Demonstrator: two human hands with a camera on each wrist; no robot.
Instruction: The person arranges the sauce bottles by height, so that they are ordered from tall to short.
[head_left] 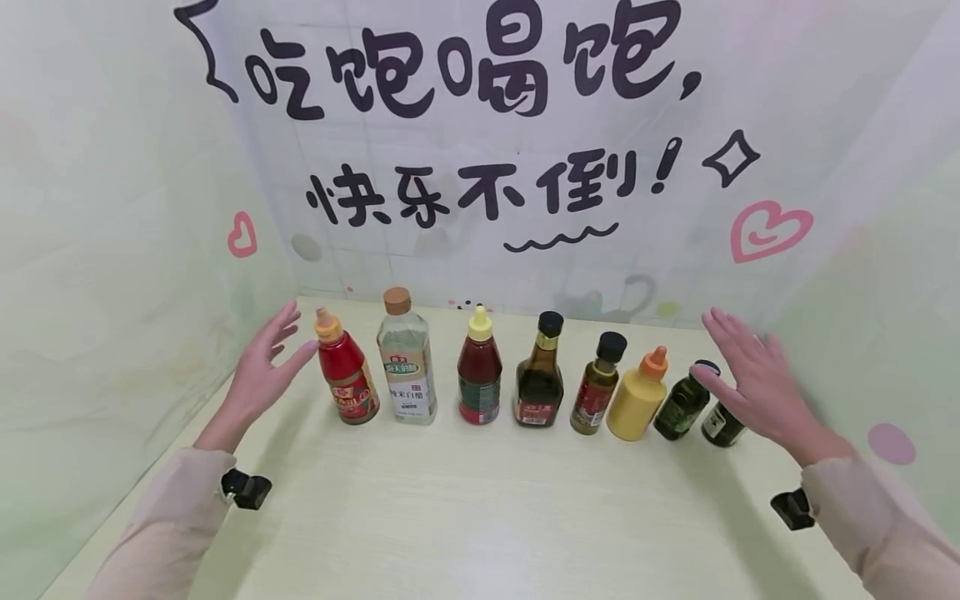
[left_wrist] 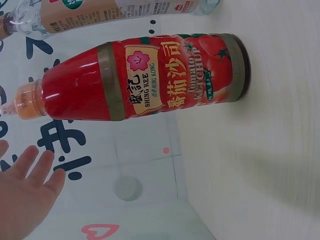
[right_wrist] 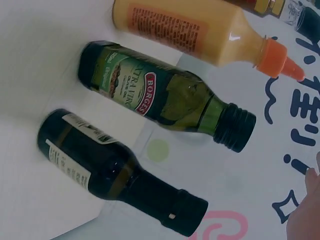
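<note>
My left hand is raised with fingers extended, just left of a red tomato ketchup bottle with an orange nozzle cap. On the right, my other hand is held up over the end of the row, fingers straight, holding nothing. It partly hides a small dark bottle in the head view. Beside that stands a green olive oil bottle, then a yellow squeeze bottle with an orange tip. All the bottles stand upright on the table.
Between these stand a clear white vinegar bottle, a dark red squeeze bottle, a brown sauce bottle and a black-capped bottle. The pale table meets a printed backdrop behind the row and curtains at both sides.
</note>
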